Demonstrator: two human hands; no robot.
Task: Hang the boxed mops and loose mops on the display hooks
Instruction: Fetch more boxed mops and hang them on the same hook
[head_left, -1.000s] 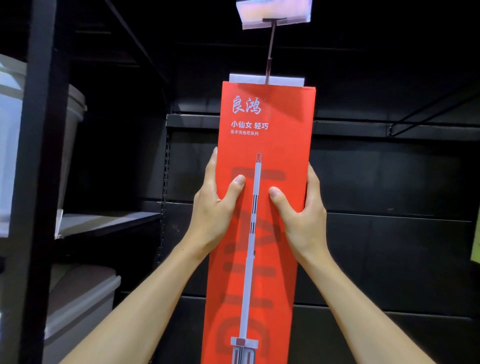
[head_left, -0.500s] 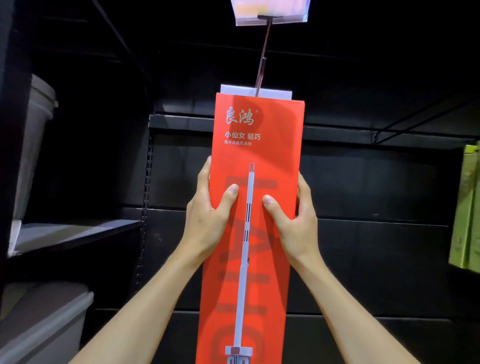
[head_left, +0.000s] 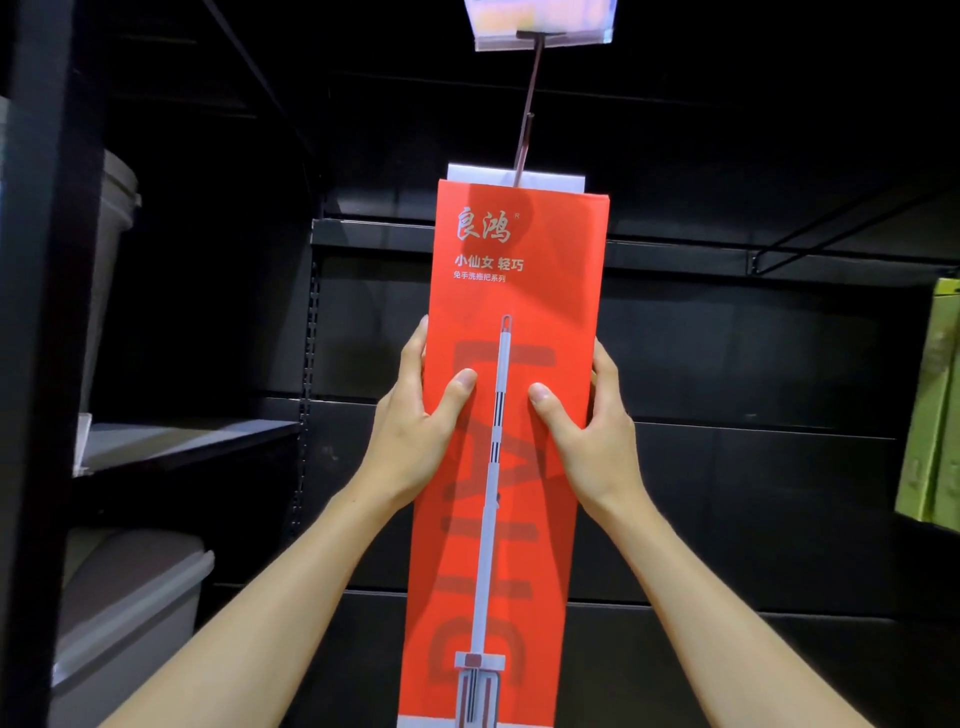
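— While we held the red mop box (head_left: 511, 415) upright, why were both hands at its middle?

— We gripped one long edge with our left hand (head_left: 421, 431) and the other with our right hand (head_left: 587, 441), thumbs across the front, probably to steady its white tab (head_left: 550, 179) at the hook (head_left: 524, 135) under the price tag (head_left: 543, 21).

— Was it hanging yet?

— We couldn't tell; the tab hid the hook's tip.

— And around us?

— We faced a black back panel (head_left: 727, 493); grey bins (head_left: 130, 597) sat on the left shelves, green boxes (head_left: 932, 415) at its right edge.
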